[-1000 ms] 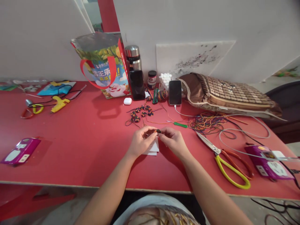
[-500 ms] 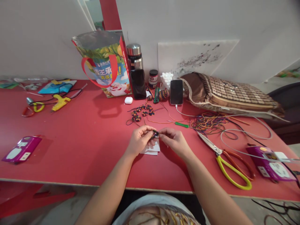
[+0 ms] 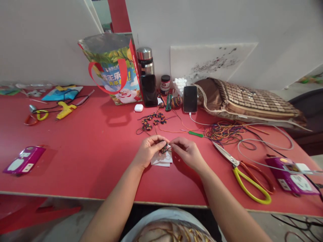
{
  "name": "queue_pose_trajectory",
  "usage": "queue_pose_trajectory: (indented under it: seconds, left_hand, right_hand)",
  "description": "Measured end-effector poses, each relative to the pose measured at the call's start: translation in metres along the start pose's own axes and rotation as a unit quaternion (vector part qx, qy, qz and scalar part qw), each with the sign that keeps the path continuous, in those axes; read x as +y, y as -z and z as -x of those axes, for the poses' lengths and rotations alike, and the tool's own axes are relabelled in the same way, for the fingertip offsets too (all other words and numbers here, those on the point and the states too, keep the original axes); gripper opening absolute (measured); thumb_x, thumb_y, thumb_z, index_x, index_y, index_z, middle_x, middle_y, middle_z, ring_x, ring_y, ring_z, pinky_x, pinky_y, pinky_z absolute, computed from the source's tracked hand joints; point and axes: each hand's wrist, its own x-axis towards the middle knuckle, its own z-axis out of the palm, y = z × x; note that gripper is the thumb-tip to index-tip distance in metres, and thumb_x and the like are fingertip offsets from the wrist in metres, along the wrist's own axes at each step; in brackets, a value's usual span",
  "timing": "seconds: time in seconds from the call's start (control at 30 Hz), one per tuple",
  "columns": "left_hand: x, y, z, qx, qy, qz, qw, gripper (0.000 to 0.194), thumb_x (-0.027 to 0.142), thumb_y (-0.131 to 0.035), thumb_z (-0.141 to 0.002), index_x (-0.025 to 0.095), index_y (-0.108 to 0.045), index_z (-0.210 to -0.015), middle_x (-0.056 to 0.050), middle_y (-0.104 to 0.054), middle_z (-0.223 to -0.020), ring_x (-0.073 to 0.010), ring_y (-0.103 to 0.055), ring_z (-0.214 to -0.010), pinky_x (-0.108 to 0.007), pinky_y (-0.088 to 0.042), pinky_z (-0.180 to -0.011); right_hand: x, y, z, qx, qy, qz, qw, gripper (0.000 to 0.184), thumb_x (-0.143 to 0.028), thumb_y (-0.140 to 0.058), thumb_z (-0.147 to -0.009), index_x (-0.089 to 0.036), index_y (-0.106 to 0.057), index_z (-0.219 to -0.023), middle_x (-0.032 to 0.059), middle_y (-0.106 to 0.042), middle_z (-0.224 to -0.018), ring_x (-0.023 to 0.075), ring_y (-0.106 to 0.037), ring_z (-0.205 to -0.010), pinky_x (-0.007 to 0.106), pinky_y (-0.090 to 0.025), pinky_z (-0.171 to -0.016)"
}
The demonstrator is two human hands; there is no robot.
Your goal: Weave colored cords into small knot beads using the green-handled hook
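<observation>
My left hand [image 3: 151, 149] pinches a small dark multicoloured cord knot [image 3: 164, 148] between thumb and fingers. My right hand [image 3: 187, 151] is closed just to its right, with fingertips pinching a thin cord end [image 3: 169, 145] that runs from the knot. Under both hands lies a folded white paper [image 3: 162, 162]. Beyond them rests a group of finished-looking multicoloured knots [image 3: 147, 127] with loose cord tails. A green-handled hook tool [image 3: 195, 134] lies past my right hand.
Large scissors [image 3: 236, 163] with yellow and orange handles lie right, by a tangle of cords [image 3: 224, 131]. A charging phone [image 3: 190, 99], another phone [image 3: 149, 90], a shopping bag [image 3: 111, 70] and a yellow glue gun [image 3: 64, 110] sit farther back. Purple boxes [image 3: 25, 160] stand at the sides.
The knot has turned in my left fingers, and its round opening shows less. My right fingertips have shifted slightly, and a dark strand now shows between the hands.
</observation>
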Motion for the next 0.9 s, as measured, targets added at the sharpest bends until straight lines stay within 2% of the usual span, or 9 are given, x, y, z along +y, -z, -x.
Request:
queue_pose_trajectory:
  seconds: [0.13,0.4,0.53,0.67,0.77,0.9]
  left_hand:
    - [0.0014,-0.001,0.0018,-0.02,0.036,0.033,0.999,0.046,0.048,-0.1,-0.058,0.013,-0.078,-0.076,-0.004,-0.068,-0.065,-0.0106,-0.058,-0.058,-0.023,-0.044,-0.059]
    - [-0.0037,-0.0062,0.003,-0.024,0.059,0.046,0.997,0.044,0.047,-0.101,-0.058,0.013,-0.077,-0.073,-0.004,-0.066,-0.065,-0.009,-0.056,-0.056,-0.021,-0.041,-0.054]
    - [-0.0057,-0.0061,0.0027,-0.021,0.044,0.049,0.998,0.04,0.042,-0.099,-0.062,0.013,-0.079,-0.08,-0.003,-0.066,-0.068,-0.0077,-0.054,-0.056,-0.021,-0.041,-0.055]
    - [-0.0067,-0.0038,0.0015,0.029,-0.001,0.07,0.997,0.046,0.028,-0.1,-0.06,0.019,-0.081,-0.101,-0.002,-0.071,-0.082,-0.0117,-0.063,-0.071,-0.021,-0.05,-0.063]
    - [-0.0073,-0.0022,-0.0001,0.056,-0.019,0.075,0.995,0.042,0.027,-0.1,-0.058,0.017,-0.081,-0.094,-0.002,-0.07,-0.082,-0.0101,-0.062,-0.072,-0.018,-0.05,-0.062]
    - [-0.008,-0.0025,-0.0013,0.048,0.001,0.084,0.995,0.042,0.036,-0.1,-0.059,0.017,-0.082,-0.092,-0.003,-0.071,-0.081,-0.01,-0.06,-0.066,-0.022,-0.054,-0.061]
  right_hand:
    - [0.0003,-0.0034,0.0032,0.054,0.06,0.077,0.994,0.022,-0.033,-0.061,-0.09,-0.019,-0.076,-0.082,0.0052,-0.076,-0.076,0.0181,-0.067,-0.069,0.029,-0.05,-0.066]
    - [0.0031,-0.0082,0.0077,0.134,0.047,0.103,0.985,0.017,-0.029,-0.061,-0.089,-0.019,-0.071,-0.079,0.0009,-0.067,-0.067,0.0141,-0.052,-0.057,0.028,-0.04,-0.058]
    - [0.0059,-0.0074,0.0033,0.13,0.035,0.095,0.986,0.018,-0.031,-0.061,-0.086,-0.02,-0.071,-0.077,0.0005,-0.065,-0.063,0.0142,-0.05,-0.055,0.028,-0.039,-0.056]
    - [0.007,-0.005,0.0004,0.116,0.025,0.076,0.99,0.024,-0.037,-0.062,-0.087,-0.019,-0.072,-0.075,0.001,-0.065,-0.061,0.0147,-0.05,-0.055,0.028,-0.041,-0.055]
    - [0.0071,-0.004,0.0006,0.12,0.016,0.068,0.99,0.027,-0.041,-0.063,-0.088,-0.018,-0.074,-0.079,-0.0002,-0.061,-0.06,0.0146,-0.048,-0.056,0.027,-0.041,-0.055]
    - [0.0075,-0.0035,0.0009,0.122,0.013,0.057,0.991,0.029,-0.043,-0.065,-0.088,-0.018,-0.078,-0.085,0.0002,-0.062,-0.062,0.0149,-0.049,-0.058,0.028,-0.041,-0.057]
